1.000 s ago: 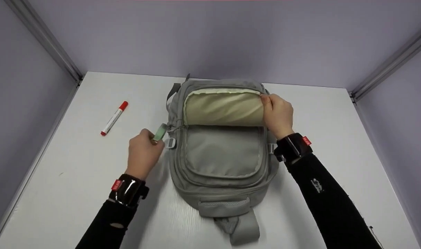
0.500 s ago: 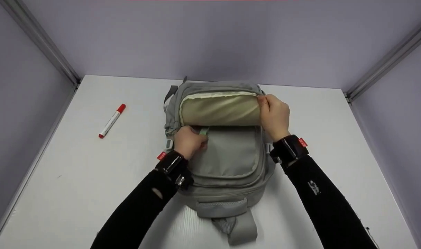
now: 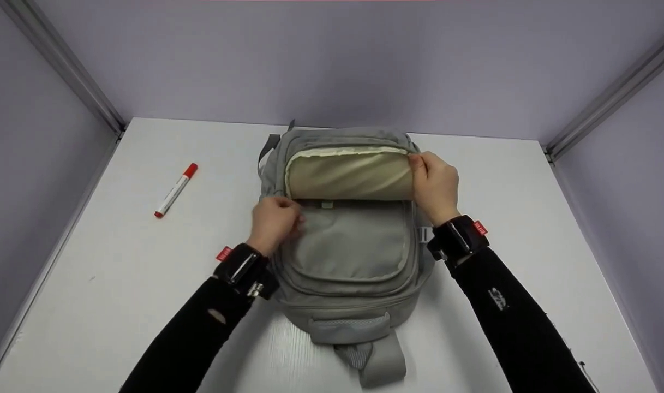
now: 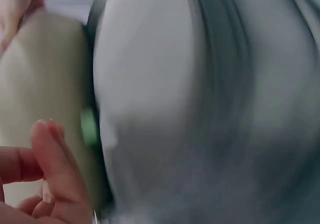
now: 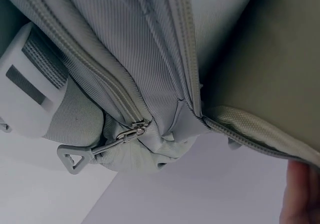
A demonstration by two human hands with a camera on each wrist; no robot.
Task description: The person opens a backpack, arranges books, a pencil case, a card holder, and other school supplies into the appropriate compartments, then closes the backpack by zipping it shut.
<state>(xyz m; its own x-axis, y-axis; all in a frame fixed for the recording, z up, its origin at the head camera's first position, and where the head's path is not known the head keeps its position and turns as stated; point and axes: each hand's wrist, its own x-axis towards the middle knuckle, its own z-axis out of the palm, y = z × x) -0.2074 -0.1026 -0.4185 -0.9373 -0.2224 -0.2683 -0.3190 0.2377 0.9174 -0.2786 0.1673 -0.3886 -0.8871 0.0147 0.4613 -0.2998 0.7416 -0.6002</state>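
Observation:
A grey backpack (image 3: 348,245) lies on the white table, its front pocket unzipped and the flap (image 3: 351,176) folded back to show a pale yellow-green lining. My right hand (image 3: 438,183) grips the flap's right edge. At the pocket's left side is my left hand (image 3: 277,221), its fingers loosely bent and holding nothing. A small green thing (image 4: 90,127) pokes out of the pocket mouth, apart from the left fingers (image 4: 55,159); most of it is hidden inside, so I cannot tell its kind.
A white marker with red ends (image 3: 176,191) lies on the table (image 3: 119,245) left of the backpack. A grey strap (image 3: 383,360) trails toward the front. In the right wrist view, a zipper pull (image 5: 75,157) hangs at the bag's side. Grey-lilac panels (image 3: 337,60) stand around the table.
My left hand carried the green thing from left of the backpack to the pocket mouth, let it go there, and drew back left. The right hand keeps hold of the flap.

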